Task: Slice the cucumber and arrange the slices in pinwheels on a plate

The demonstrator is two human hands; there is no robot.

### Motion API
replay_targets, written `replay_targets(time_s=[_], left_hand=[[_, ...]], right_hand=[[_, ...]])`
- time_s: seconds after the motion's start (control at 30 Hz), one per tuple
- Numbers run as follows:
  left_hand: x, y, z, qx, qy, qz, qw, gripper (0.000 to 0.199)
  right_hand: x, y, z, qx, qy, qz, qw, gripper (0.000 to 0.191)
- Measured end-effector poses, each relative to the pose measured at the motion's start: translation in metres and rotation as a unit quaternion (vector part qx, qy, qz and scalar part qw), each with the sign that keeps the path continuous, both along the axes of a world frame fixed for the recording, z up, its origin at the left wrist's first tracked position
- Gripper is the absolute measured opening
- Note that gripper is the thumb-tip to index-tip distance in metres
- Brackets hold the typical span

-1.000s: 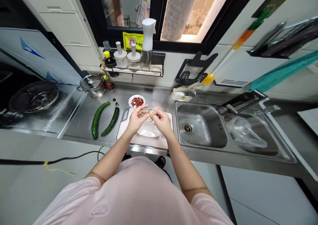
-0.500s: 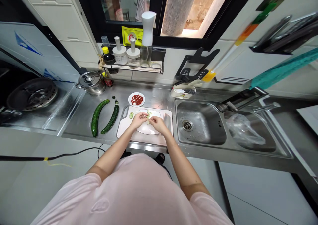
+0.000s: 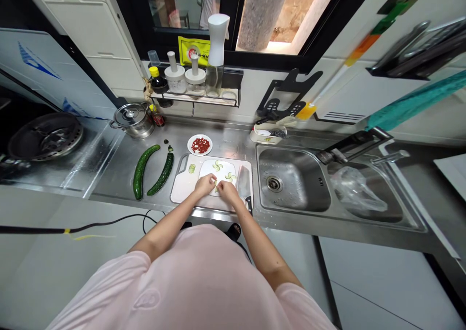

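Both my hands sit over the near part of a white oval plate [image 3: 220, 171], which lies on a white plastic cutting board [image 3: 185, 190]. My left hand [image 3: 205, 184] and my right hand [image 3: 228, 192] have bunched fingertips meeting on thin cucumber slices [image 3: 216, 187]. Other slices form small fans on the plate [image 3: 217, 165]. A small stack of slices [image 3: 191, 168] rests on the board's left side. A cleaver [image 3: 244, 187] with a black handle lies along the board's right edge. Left of the board are two whole green cucumbers [image 3: 145, 171].
Behind the board stands a small plate of chopped red chili [image 3: 200, 145]. To the right is a steel sink [image 3: 291, 180] with a plastic bag [image 3: 358, 189] in its second basin. A steel pot [image 3: 133, 121] and gas burner [image 3: 45, 137] sit left. Bottles and jars line a shelf [image 3: 194, 99].
My hands have moved toward the near side of the plate. More cucumber slices now show on the plate, fanned at its far and right parts. The view has shifted slightly.
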State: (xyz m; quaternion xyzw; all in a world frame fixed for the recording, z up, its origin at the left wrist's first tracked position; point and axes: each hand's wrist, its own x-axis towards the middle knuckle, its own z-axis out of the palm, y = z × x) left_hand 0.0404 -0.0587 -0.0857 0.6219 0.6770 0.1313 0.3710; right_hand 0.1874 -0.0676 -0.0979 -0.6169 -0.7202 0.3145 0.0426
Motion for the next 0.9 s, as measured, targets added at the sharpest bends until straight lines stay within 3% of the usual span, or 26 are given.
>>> replay_targets(time_s=[0.2, 0.53, 0.9], left_hand=[[0.001, -0.006, 0.002, 0.012, 0.083, -0.033, 0.996, 0.03], [-0.007, -0.014, 0.007, 0.058, 0.097, -0.11, 0.987, 0.027], [-0.009, -0.017, 0.0, 0.084, 0.106, -0.116, 0.984, 0.025]], right_hand=[[-0.007, -0.009, 0.003, 0.013, -0.052, 0.012, 0.998, 0.019], [-0.005, -0.024, 0.007, 0.061, -0.044, 0.034, 0.997, 0.024], [-0.004, -0.026, 0.01, 0.054, -0.065, 0.06, 0.995, 0.026]])
